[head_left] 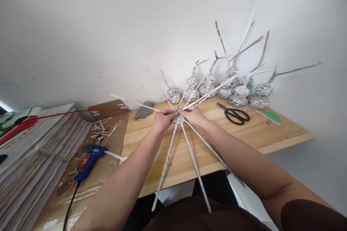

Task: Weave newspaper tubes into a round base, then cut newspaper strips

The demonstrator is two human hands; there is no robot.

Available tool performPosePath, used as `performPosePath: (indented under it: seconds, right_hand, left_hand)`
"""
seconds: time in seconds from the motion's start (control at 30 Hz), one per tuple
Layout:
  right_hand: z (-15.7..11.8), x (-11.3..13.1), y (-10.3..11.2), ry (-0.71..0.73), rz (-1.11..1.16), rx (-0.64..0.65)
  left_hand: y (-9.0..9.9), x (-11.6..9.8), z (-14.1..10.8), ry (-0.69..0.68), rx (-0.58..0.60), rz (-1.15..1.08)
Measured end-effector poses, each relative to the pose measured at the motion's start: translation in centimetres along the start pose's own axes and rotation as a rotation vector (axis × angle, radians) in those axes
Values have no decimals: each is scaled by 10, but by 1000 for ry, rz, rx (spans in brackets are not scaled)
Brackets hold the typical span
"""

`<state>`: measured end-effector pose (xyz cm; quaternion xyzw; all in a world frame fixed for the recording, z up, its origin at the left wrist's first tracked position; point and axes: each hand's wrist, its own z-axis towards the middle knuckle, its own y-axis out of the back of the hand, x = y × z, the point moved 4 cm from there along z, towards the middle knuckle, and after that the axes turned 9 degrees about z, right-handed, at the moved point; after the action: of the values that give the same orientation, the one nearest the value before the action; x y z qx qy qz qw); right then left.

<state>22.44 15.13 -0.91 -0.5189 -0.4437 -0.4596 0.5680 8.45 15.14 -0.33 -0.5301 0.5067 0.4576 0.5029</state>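
Observation:
Between my two hands is a small round woven paper base [179,118], with several rolled-paper strips [191,148] sticking out from it like spokes. My left hand [164,119] pinches its left side, thumb toward the middle. On the right side, my right hand [193,116] is closed on the weave, and its fingertips are partly hidden. Some spokes point toward my lap; others rise away toward the wall. The piece is held above the wooden table.
Several woven paper gourds [208,86] with long loose stems stand along the wall. Black-handled scissors [236,114] lie at right, near a green paper piece [272,116]. At left are a blue glue gun [90,162], paper scraps [101,131], a grey cloth [144,110] and a newspaper stack [40,158].

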Motion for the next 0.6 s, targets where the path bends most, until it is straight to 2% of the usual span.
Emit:
performPosePath:
  seconds: [0.3, 0.43, 0.6]
  right_hand:
    - [-1, 10, 3, -13, 37, -89]
    - [-3, 16, 0, 61, 87, -32]
    - [-2, 20, 0, 98, 63, 34]
  left_hand:
    - [0, 2, 1, -33, -121, 132]
    - [0, 3, 2, -38, -130, 159]
    - [5, 1, 4, 19, -102, 51]
